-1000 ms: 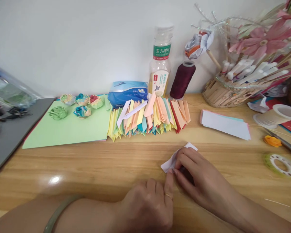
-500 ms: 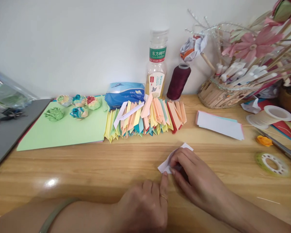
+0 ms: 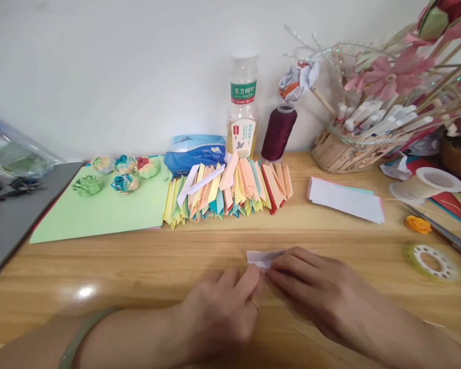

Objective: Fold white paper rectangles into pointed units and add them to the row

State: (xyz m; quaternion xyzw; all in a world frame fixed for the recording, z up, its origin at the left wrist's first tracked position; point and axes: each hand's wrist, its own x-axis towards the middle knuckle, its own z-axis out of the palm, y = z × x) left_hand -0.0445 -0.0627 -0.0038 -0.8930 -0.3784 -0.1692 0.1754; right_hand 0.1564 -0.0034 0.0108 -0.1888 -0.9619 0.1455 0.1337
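A strip of pale paper (image 3: 262,258) lies on the counter (image 3: 138,261) between the two hands, its right part held under the bunched fingers of the right hand (image 3: 318,287), while the left hand (image 3: 226,307), fingers curled in, meets its near edge, though blur makes it hard to tell whether it pinches the paper. Beyond them stands a row of folded colored papers (image 3: 226,189), with a stack of paper slips (image 3: 346,200) to its right and a tape roll (image 3: 445,267) nearer.
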